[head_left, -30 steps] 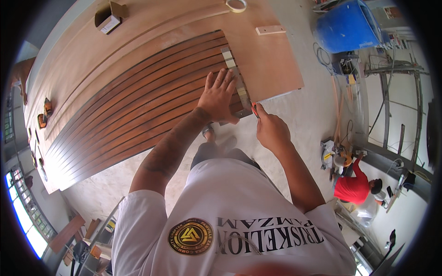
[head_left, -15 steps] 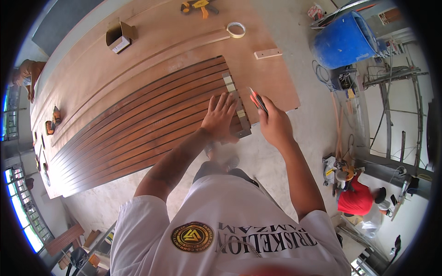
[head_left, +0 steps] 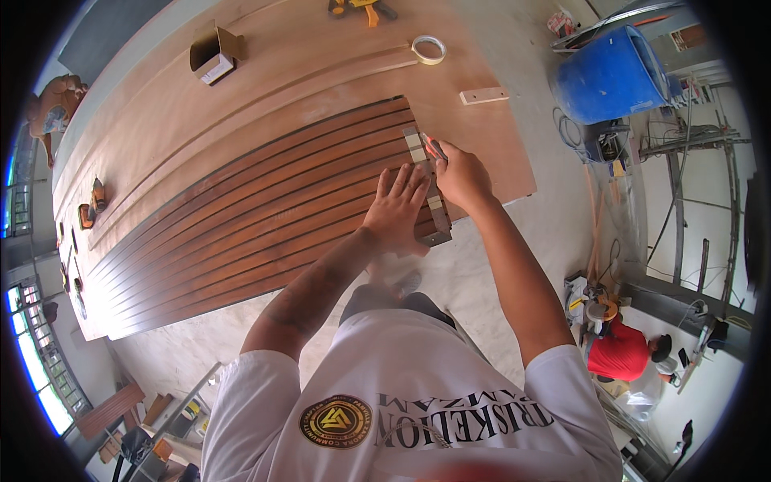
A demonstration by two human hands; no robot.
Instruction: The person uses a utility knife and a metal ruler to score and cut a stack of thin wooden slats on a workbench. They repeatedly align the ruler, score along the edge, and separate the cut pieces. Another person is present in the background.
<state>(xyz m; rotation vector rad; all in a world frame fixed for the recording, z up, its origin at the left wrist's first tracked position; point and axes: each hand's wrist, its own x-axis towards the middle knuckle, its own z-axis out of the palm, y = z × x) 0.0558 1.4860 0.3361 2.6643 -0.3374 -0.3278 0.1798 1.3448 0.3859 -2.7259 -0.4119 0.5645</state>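
While the left hand (head_left: pixel 397 210) lies flat on the slatted panel (head_left: pixel 281 213), the right hand (head_left: pixel 463 178) holds a slim tool (head_left: pixel 435 149)

Where the brown panel ends on the right, a grey strip (head_left: pixel 438 217) with pale patches (head_left: pixel 413 140) runs along its edge, and both hands are close to it. The left grip is spread, palm down over the dark-lined wood, thumb toward the near corner. The right grip is closed around the red-and-black tool, whose tip points up and left at the strip's far end; whether it touches cannot be told.

The panel lies on a broad wooden bench (head_left: pixel 498 153). Beyond it on the bench sit a roll of tape (head_left: pixel 430 60), a pale wooden block (head_left: pixel 484 96), an open cardboard box (head_left: pixel 215 56) and a yellow-and-black clamp (head_left: pixel 365 8); a drill (head_left: pixel 97 195) lies far to the left. A blue barrel (head_left: pixel 606 76) is to the right of the bench, and a person in red (head_left: pixel 618 351) is at the lower right.
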